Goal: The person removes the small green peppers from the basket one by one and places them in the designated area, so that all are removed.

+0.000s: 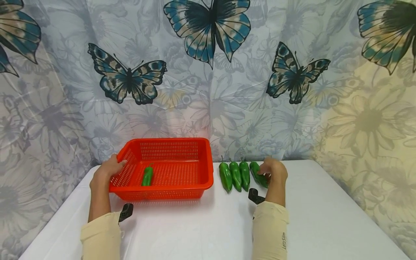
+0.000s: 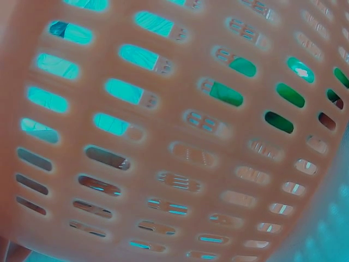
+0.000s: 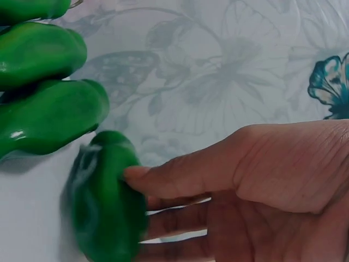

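A red perforated plastic basket (image 1: 159, 193) stands at the left of the table, with one green chili pepper (image 1: 147, 176) lying inside. My left hand (image 1: 108, 169) grips the basket's left rim, thumb toward the inside. The slotted basket wall (image 2: 180, 136) fills the left wrist view, and green shows through some slots. On the right, my right hand (image 1: 272, 169) pinches another green chili pepper (image 3: 109, 202) between thumb and fingers, low over the table. This pepper looks slightly blurred in the right wrist view.
Three more green chili peppers (image 1: 235, 176) lie side by side between the basket and my right hand. A white cloth covers the table (image 1: 195, 231). Behind it hangs a butterfly-and-flower curtain (image 1: 240, 108). Black wrist mounts (image 1: 256, 196) stick out beside both forearms.
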`<state>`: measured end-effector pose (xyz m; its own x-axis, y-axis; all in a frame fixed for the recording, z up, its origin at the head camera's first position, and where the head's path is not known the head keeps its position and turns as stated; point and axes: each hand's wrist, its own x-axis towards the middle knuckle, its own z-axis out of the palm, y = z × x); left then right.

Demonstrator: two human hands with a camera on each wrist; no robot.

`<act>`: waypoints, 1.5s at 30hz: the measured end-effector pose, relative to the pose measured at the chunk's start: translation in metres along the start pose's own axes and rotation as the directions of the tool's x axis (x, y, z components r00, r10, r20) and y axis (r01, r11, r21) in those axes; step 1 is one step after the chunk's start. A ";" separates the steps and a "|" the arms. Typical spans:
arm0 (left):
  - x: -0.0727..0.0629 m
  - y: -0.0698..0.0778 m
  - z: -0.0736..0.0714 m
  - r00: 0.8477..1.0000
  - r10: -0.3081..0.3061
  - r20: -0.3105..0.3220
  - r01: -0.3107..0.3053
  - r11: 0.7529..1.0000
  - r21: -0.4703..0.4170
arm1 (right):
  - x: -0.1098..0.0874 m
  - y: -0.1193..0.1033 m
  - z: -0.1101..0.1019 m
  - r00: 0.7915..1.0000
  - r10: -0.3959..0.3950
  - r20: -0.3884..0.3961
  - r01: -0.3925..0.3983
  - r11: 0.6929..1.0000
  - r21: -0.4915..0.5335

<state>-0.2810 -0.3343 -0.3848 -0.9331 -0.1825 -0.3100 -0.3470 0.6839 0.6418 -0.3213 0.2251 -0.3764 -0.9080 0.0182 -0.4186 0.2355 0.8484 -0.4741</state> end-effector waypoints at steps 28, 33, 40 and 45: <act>0.000 -0.002 0.001 1.000 0.007 -0.008 -0.007 1.000 -0.009 | 0.003 -0.002 0.003 0.999 0.027 0.043 -0.026 1.000 -0.008; -0.001 -0.002 0.002 1.000 0.006 -0.012 -0.006 1.000 -0.022 | -0.006 -0.010 -0.003 1.000 0.003 -0.009 -0.003 1.000 -0.016; 0.000 -0.002 0.000 1.000 0.002 -0.015 -0.003 1.000 -0.021 | -0.024 -0.055 -0.008 0.960 -0.275 -0.049 0.276 0.961 0.020; 0.002 -0.003 -0.001 1.000 -0.001 -0.011 0.001 1.000 -0.012 | -0.031 -0.101 0.006 0.888 -0.445 -0.114 0.443 0.895 -0.046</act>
<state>-0.2819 -0.3370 -0.3867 -0.9338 -0.1907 -0.3028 -0.3487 0.6751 0.6501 -0.3143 0.1357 -0.3206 -0.9508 -0.3013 -0.0723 -0.2074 0.7921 -0.5741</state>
